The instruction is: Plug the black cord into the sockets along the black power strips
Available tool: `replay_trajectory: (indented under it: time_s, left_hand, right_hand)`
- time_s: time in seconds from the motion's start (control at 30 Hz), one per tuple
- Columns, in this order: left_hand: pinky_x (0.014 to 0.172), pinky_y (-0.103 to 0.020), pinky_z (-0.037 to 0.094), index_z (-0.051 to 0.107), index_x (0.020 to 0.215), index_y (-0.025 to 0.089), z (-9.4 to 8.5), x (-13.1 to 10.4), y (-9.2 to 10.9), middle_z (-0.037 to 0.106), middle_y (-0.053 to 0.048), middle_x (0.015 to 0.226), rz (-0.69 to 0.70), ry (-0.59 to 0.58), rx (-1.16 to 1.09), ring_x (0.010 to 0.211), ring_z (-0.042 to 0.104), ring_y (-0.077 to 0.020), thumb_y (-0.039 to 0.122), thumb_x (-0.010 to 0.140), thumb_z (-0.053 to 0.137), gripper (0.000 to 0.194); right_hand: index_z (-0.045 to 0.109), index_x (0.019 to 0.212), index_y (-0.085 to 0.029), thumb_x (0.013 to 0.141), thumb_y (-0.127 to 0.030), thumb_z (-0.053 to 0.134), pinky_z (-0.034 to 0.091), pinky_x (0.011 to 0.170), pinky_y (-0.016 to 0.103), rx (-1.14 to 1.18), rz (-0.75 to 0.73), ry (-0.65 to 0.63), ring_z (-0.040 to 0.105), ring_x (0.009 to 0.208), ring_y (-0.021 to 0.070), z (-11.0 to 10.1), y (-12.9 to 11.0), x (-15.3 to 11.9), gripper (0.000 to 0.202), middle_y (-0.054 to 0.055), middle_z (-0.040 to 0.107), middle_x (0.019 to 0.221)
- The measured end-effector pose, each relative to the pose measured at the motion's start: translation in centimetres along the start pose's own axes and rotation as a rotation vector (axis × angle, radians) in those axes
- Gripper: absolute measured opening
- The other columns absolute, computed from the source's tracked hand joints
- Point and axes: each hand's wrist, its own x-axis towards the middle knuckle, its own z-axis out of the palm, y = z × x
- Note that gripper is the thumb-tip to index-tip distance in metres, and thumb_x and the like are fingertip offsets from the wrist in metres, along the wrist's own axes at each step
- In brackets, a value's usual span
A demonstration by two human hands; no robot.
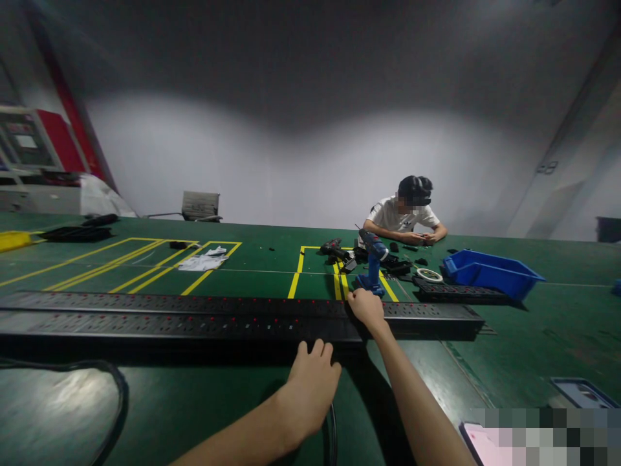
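Two long black socket strips [160, 323] with red dots lie side by side across the green table, the front one ending further left. My left hand [315, 385] is just in front of the front strip near its right end, palm down, fingers apart and bent, with nothing seen in it. A black cable passes beneath that hand. My right hand [367, 309] reaches over the back strip beside the base of a blue power drill [373, 259] that stands upright. Its fingers are curled, and what they hold, if anything, is hidden.
A blue bin [492, 272] and another black strip [460, 293] lie to the right. Across the table [572, 310] sits a person [405, 213]. A second drill [334, 248] and small black parts are nearby. Papers [204, 260] lie left; a black cable [121, 395] curves in front.
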Motion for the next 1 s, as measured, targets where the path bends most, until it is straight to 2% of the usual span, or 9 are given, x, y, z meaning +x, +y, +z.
replay_trajectory:
  time_s: [0.13, 0.23, 0.3, 0.4, 0.53, 0.6, 0.67, 0.8, 1.0]
  left_hand:
    - [0.091, -0.058, 0.034, 0.057, 0.119, 0.021, 1.7, 0.8, -0.1, 0.053, -0.019, 0.123, -0.014, -0.068, 0.016, 0.118, 0.042, -0.0400, 0.022, 0.052, 0.080, 0.071]
    - [0.085, -0.054, 0.040, 0.061, 0.112, 0.019, 1.7, 1.6, -0.6, 0.060, -0.020, 0.109, 0.021, -0.069, 0.018, 0.107, 0.051, -0.0391, 0.014, 0.053, 0.078, 0.061]
    - [0.080, -0.048, 0.044, 0.064, 0.100, 0.019, 1.0, 1.5, -1.4, 0.063, -0.018, 0.100, 0.093, -0.047, -0.005, 0.098, 0.056, -0.0354, 0.010, 0.057, 0.073, 0.045]
    - [0.076, -0.039, 0.047, 0.064, 0.091, 0.023, -1.0, 0.7, -3.5, 0.063, -0.010, 0.095, 0.191, 0.104, -0.136, 0.089, 0.059, -0.0275, 0.009, 0.064, 0.064, 0.031]
    - [0.086, -0.034, 0.046, 0.061, 0.105, 0.027, -4.0, -0.3, -7.1, 0.062, -0.004, 0.107, 0.190, 0.253, -0.324, 0.097, 0.059, -0.0214, 0.006, 0.072, 0.049, 0.041]
    - [0.095, -0.032, 0.044, 0.057, 0.117, 0.027, -4.5, 0.1, -9.0, 0.060, -0.003, 0.116, 0.180, 0.321, -0.430, 0.104, 0.058, -0.0189, 0.007, 0.077, 0.045, 0.047]
    - [0.099, -0.032, 0.043, 0.056, 0.122, 0.025, -3.9, 1.1, -10.9, 0.059, -0.004, 0.121, 0.159, 0.382, -0.535, 0.109, 0.056, -0.0178, 0.011, 0.082, 0.044, 0.044]
    - [0.105, -0.034, 0.040, 0.059, 0.118, 0.021, -0.5, 3.7, -13.8, 0.059, -0.006, 0.125, 0.050, 0.604, -0.642, 0.116, 0.054, -0.0183, 0.022, 0.088, 0.045, 0.033]
    - [0.108, -0.038, 0.037, 0.053, 0.129, 0.021, 2.7, 5.3, -15.1, 0.055, -0.006, 0.132, 0.000, 0.563, -0.703, 0.122, 0.050, -0.0204, 0.028, 0.090, 0.044, 0.041]
  right_hand:
    - [0.070, 0.093, -0.011, 0.091, -0.039, 0.034, 0.042, 0.080, 0.034, 0.004, -0.004, -0.001, 0.066, 0.089, 0.0274, -0.3, -0.1, -0.1, 0.046, 0.019, 0.070, 0.092]
    - [0.070, 0.094, -0.011, 0.092, -0.039, 0.034, 0.043, 0.080, 0.034, 0.005, 0.002, -0.012, 0.066, 0.090, 0.0277, -0.5, -0.2, -0.2, 0.046, 0.019, 0.069, 0.094]
    - [0.069, 0.096, -0.011, 0.092, -0.039, 0.034, 0.043, 0.081, 0.033, 0.003, 0.013, -0.023, 0.066, 0.091, 0.0278, -0.7, -0.3, -0.3, 0.046, 0.019, 0.069, 0.095]
    - [0.069, 0.098, -0.011, 0.093, -0.040, 0.033, 0.042, 0.082, 0.033, 0.000, 0.024, -0.047, 0.065, 0.093, 0.0274, -0.9, -0.4, -0.4, 0.047, 0.020, 0.069, 0.098]
    - [0.069, 0.097, -0.012, 0.093, -0.040, 0.032, 0.042, 0.083, 0.034, 0.001, 0.021, -0.053, 0.065, 0.094, 0.0273, -0.9, -0.4, -0.4, 0.046, 0.019, 0.069, 0.098]
    - [0.070, 0.097, -0.011, 0.092, -0.039, 0.032, 0.042, 0.083, 0.035, -0.001, 0.022, -0.036, 0.065, 0.094, 0.0281, -0.8, -0.4, -0.4, 0.047, 0.019, 0.069, 0.097]
    - [0.070, 0.096, -0.011, 0.092, -0.039, 0.032, 0.042, 0.083, 0.035, 0.002, 0.020, -0.019, 0.065, 0.094, 0.0285, -0.7, -0.4, -0.4, 0.047, 0.020, 0.069, 0.096]
    - [0.070, 0.096, -0.010, 0.092, -0.038, 0.034, 0.042, 0.083, 0.035, 0.010, 0.017, -0.008, 0.065, 0.094, 0.0286, -0.7, -0.3, -0.3, 0.046, 0.020, 0.069, 0.094]
    - [0.070, 0.095, -0.011, 0.091, -0.038, 0.035, 0.043, 0.081, 0.035, 0.007, 0.018, -0.010, 0.066, 0.092, 0.0291, -0.4, -0.2, -0.2, 0.045, 0.019, 0.069, 0.095]
